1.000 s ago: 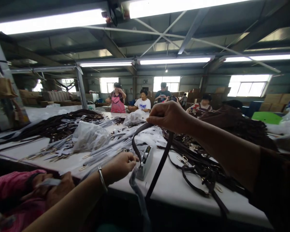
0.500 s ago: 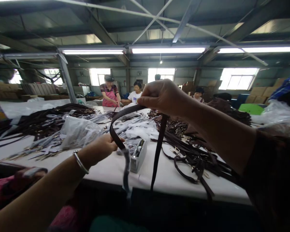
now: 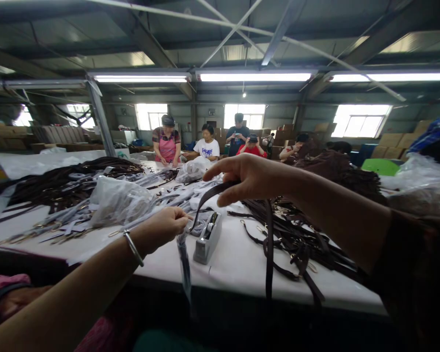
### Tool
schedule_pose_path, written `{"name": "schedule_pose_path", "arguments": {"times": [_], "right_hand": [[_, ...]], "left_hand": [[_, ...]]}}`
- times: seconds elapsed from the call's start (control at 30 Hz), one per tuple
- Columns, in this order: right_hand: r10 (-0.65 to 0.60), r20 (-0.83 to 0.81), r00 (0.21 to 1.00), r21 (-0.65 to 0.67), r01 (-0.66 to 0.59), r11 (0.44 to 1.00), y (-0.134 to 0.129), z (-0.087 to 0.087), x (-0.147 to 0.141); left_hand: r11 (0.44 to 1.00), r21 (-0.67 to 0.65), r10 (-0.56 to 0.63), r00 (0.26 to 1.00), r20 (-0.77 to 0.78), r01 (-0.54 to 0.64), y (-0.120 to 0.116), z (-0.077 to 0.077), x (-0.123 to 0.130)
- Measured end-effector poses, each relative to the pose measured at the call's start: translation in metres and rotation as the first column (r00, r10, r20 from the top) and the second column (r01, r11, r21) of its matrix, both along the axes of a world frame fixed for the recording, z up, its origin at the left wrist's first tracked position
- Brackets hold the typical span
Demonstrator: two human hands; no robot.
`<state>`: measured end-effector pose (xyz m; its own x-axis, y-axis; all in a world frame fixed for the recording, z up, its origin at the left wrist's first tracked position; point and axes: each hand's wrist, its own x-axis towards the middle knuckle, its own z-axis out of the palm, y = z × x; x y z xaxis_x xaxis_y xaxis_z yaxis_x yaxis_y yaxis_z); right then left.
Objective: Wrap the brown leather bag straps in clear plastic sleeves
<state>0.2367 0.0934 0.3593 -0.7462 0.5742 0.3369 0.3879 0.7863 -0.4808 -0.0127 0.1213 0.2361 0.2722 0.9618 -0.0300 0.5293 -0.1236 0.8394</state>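
Observation:
My left hand (image 3: 170, 226), with a silver bangle at the wrist, is closed in a pinch on a dark brown strap (image 3: 206, 196). Below it hangs a whitish, wrapped-looking length of the strap (image 3: 184, 266). My right hand (image 3: 238, 178) is raised over the table, thumb and forefinger spread apart. The strap runs through that gap loosely, and its dark tail drops below the palm past the table edge; the other fingers' contact with it is hidden. A grey tape dispenser (image 3: 207, 242) stands between the hands.
Brown straps with metal clips (image 3: 297, 244) lie piled on the right of the white table (image 3: 238, 264). Wrapped straps and a clear plastic bag (image 3: 121, 203) cover the left. Several people work across the table. Another person's arm (image 3: 18, 298) is at lower left.
My right hand has come down and its pinch has opened, so the strap's arch is lower. My left hand has shifted slightly right. The hanging tail has swung right.

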Motion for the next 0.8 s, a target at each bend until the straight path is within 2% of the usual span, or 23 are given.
{"name": "schedule_pose_path", "arguments": {"times": [0.1, 0.17, 0.3, 0.4, 0.53, 0.7, 0.8], "right_hand": [[0.091, 0.049, 0.995, 0.133, -0.097, 0.986, -0.002, -0.014, -0.014], [0.106, 0.104, 0.989, 0.245, -0.129, 0.961, -0.001, -0.023, -0.023], [-0.030, 0.215, 0.976, 0.489, -0.081, 0.869, 0.001, -0.033, -0.034], [-0.133, 0.230, 0.964, 0.582, -0.027, 0.812, 0.002, -0.032, -0.037], [-0.161, 0.044, 0.986, 0.622, 0.099, 0.777, 0.008, -0.029, -0.037], [-0.089, 0.130, 0.987, 0.578, -0.003, 0.816, 0.012, -0.038, -0.042], [-0.049, 0.008, 0.999, 0.545, 0.037, 0.838, 0.016, -0.040, -0.044]], "left_hand": [[1.000, 0.020, -0.009, 1.000, 0.004, 0.009, -0.002, 0.001, 0.007], [1.000, 0.015, -0.027, 1.000, 0.007, 0.027, -0.002, 0.002, 0.009], [0.998, -0.019, -0.061, 0.998, 0.015, 0.061, 0.000, 0.001, 0.008], [0.996, -0.044, -0.080, 0.994, 0.073, 0.084, 0.001, 0.000, 0.005], [0.993, -0.086, -0.062, 0.985, 0.158, 0.076, -0.004, 0.003, 0.003], [0.987, -0.094, -0.109, 0.967, 0.232, 0.134, -0.015, 0.012, 0.009], [0.982, -0.128, -0.092, 0.949, 0.303, 0.136, -0.018, 0.016, 0.011]]}}
